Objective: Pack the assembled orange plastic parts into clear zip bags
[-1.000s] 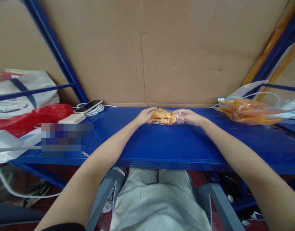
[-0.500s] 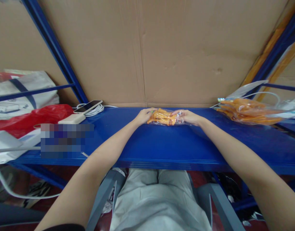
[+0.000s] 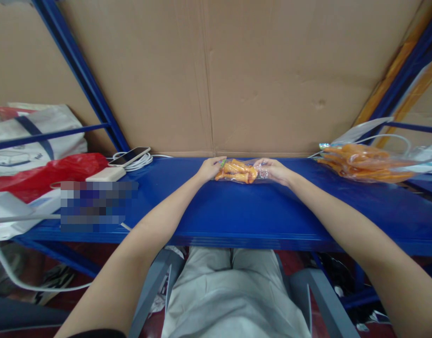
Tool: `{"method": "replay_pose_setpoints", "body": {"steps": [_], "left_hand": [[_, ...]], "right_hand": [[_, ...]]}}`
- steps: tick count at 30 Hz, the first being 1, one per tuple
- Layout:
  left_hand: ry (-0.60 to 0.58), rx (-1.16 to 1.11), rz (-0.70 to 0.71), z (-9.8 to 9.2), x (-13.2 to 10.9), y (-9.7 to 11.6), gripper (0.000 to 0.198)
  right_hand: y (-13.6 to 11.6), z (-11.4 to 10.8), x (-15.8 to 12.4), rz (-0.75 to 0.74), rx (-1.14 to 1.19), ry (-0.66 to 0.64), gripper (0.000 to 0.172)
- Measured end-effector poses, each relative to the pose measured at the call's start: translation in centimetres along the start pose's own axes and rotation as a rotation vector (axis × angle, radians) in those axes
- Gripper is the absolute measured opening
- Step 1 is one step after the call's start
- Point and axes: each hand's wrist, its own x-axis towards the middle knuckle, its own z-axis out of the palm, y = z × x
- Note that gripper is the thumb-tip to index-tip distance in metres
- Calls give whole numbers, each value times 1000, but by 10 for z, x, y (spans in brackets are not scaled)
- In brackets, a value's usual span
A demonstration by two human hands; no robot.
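A clear plastic bag with several orange pieces in it lies near the back of the blue table. What the orange pieces are I cannot make out. My left hand is closed on the bag's left end, where a small green patch shows by the fingertips. At the right end, my right hand pinches the loose, shiny plastic beside the orange pieces. Both forearms reach forward over the table.
A larger clear bag of orange pieces sits at the right. To the left are a phone, a coiled white cable, a white box-shaped item, a red bag and a white tote. Cardboard stands behind.
My right hand's fingers have shifted slightly along the plastic, baring more of the bag's right end. The orange pieces inside lie a little differently. My left hand stays in nearly the same place.
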Motion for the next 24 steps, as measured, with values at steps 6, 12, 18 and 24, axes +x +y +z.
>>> {"method": "replay_pose_setpoints", "body": {"steps": [6,12,18,24], "left_hand": [[1,168,64,-2,-3,6,44],[-9,334,135,-4,-8,15,39],[-37,399,154,-5,-10,18,38],[-33,391,147,-3,-9,17,37]], "right_hand": [[1,3,-1,40,-73,-13,20],[-4,-1,-3,76,-188,-72,21],[-14,-17,-9,139,-116,-206,4],[-24,-22,-13,163,-104,-281,10]]}}
